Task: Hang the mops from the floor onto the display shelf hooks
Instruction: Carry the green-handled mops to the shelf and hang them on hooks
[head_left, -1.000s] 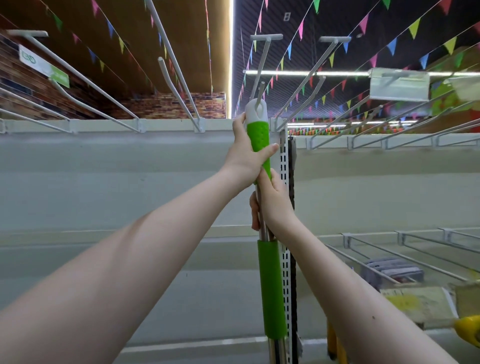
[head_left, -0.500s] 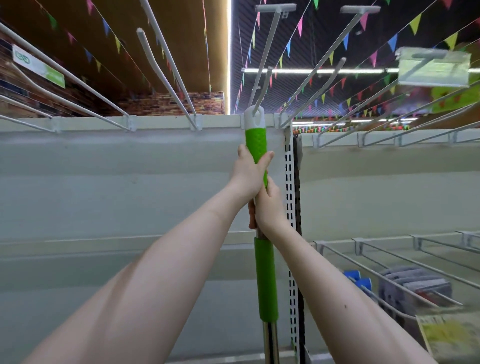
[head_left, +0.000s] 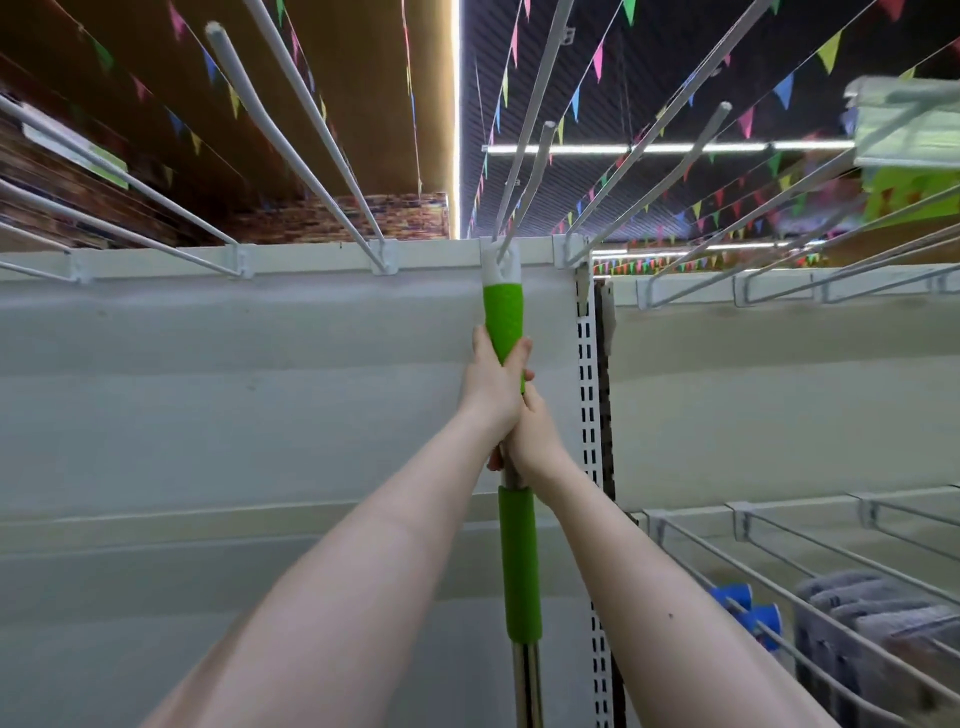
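White display shelf back panel (head_left: 260, 395) fills most of the view, w/ long white hooks (head_left: 306, 124) jutting out from its top rail toward the camera. Mop handle (head_left: 503, 322) stands upright vs the panel, green grip up top; its white end cap (head_left: 500, 267) sits at the root of the centre hook (head_left: 524, 171), looks threaded on, tho can't tell for sure. Left hand (head_left: 493, 384) wrapped round the green grip, right hand (head_left: 535, 436) clamped just below on the steel shaft.

To do it well: keep the shaft plumb, ease weight down until the cap loop bears on the hook, then release one hand at a time.

Room: shop aisle, bunting and strip lights overhead, lower wire racks (head_left: 831, 561) to the right w/ grey cloth goods.
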